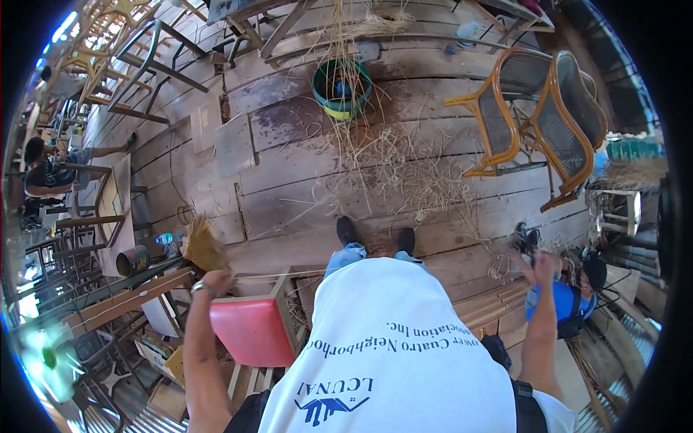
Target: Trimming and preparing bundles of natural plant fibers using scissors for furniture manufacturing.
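Observation:
My left hand [216,280], with a metal bracelet on the wrist, is closed around a tan bundle of straw-like fibres [203,247] that fans out above it. A thin pale strand [289,274] runs from that hand to the right, over a wooden stool with a red seat [251,330]. My right hand [546,265] is raised at the right, just above a person in a blue top and dark cap [570,297]. I cannot tell whether it holds anything. My white shirt hides the space between my arms.
Loose pale fibres [404,169] litter the plank floor ahead of my feet. A green bucket [341,88] with long strands stands farther out. Orange cane chairs [538,119] are at the right. A tin can [132,260] and another seated person [43,172] are at the left.

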The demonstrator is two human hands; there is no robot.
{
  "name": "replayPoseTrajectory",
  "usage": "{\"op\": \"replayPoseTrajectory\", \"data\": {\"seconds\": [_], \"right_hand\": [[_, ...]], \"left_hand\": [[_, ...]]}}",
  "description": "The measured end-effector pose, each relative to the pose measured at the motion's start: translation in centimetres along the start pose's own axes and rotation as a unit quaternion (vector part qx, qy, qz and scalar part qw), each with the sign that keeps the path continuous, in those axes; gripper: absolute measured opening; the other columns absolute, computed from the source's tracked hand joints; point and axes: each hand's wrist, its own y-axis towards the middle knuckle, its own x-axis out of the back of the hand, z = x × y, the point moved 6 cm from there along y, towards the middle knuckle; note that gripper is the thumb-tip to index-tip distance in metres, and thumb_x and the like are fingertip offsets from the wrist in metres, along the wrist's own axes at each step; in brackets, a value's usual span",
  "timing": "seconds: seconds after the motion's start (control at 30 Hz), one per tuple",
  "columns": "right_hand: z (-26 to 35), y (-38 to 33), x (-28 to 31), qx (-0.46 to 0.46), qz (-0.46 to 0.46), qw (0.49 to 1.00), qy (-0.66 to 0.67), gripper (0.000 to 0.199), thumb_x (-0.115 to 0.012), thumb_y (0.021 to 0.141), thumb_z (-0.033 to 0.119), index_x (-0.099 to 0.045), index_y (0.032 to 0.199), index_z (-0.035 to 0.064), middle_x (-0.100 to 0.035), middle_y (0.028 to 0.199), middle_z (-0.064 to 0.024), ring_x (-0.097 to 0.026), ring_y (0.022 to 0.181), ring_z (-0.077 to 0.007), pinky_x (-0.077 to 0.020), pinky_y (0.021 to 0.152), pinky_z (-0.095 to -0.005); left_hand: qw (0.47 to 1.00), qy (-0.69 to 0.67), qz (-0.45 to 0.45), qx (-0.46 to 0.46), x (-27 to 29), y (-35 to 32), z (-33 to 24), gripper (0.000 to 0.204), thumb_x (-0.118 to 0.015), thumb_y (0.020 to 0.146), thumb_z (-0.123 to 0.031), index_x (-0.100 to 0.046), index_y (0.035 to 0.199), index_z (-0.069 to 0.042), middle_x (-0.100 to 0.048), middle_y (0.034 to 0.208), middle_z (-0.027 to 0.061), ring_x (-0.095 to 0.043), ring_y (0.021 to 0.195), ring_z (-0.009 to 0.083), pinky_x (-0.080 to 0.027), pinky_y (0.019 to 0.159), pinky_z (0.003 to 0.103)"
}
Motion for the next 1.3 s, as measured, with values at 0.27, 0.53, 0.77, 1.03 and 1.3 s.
{"op": "replayPoseTrajectory", "data": {"seconds": [0.27, 0.53, 0.77, 1.03, 1.3], "right_hand": [[6.3, 0.8, 1.1, -0.171, -0.086, 0.954, 0.230, 0.034, -0.054, 0.094, 0.034, -0.060, 0.100, 0.0016, -0.063, 0.089, -0.0179, -0.060, 0.088, -0.0322, -0.0459, 0.080, -0.0418], [33.9, 3.0, 3.0, -0.063, -0.018, 0.863, 0.501, 0.028, -0.055, 0.097, 0.038, -0.056, 0.094, 0.0103, -0.050, 0.063, -0.0006, -0.046, 0.041, -0.0083, -0.0341, 0.035, -0.0250], [49.4, 1.7, 5.6, 0.026, 0.134, 0.788, 0.601, 0.024, -0.056, 0.097, 0.031, -0.058, 0.095, 0.0064, -0.056, 0.069, -0.0018, -0.054, 0.047, -0.0084, -0.0417, 0.041, -0.0242], [38.9, 7.8, 7.7, -0.044, 0.337, 0.642, 0.687, 0.026, -0.051, 0.099, 0.037, -0.054, 0.099, 0.0115, -0.052, 0.061, 0.0000, -0.038, 0.040, -0.0035, -0.0295, 0.037, -0.0183], [35.6, 11.3, 8.0, -0.002, 0.439, 0.342, 0.831, 0.029, -0.050, 0.100, 0.039, -0.051, 0.089, 0.0128, -0.050, 0.062, 0.0017, -0.036, 0.040, -0.0016, -0.0299, 0.041, -0.0177]], "left_hand": [[0.982, 0.143, -0.126, 0.000, 14.4, 2.5, -7.4, 0.034, -0.058, 0.086, -0.036, -0.068, 0.086, -0.004, -0.067, 0.087, 0.0211, -0.065, 0.083, 0.0370, -0.050, 0.074, 0.045], [0.944, 0.106, -0.071, -0.304, 15.2, 9.5, -43.8, 0.033, -0.058, 0.087, -0.035, -0.067, 0.084, -0.003, -0.066, 0.069, 0.0120, -0.064, 0.061, 0.0226, -0.048, 0.059, 0.037], [0.912, -0.045, 0.108, -0.393, 10.7, 6.8, -61.3, 0.036, -0.059, 0.092, -0.039, -0.068, 0.084, -0.005, -0.064, 0.062, 0.0013, -0.058, 0.054, 0.0088, -0.045, 0.051, 0.028], [0.916, -0.102, 0.133, -0.365, 18.2, 6.6, -54.5, 0.032, -0.054, 0.097, -0.030, -0.063, 0.079, -0.005, -0.064, 0.070, 0.0008, -0.058, 0.065, 0.0093, -0.043, 0.058, 0.026], [0.838, -0.444, 0.217, -0.233, 13.6, 4.8, -56.7, 0.028, -0.059, 0.095, -0.028, -0.062, 0.102, -0.001, -0.066, 0.106, 0.0103, -0.063, 0.096, 0.0171, -0.050, 0.091, 0.032]]}}
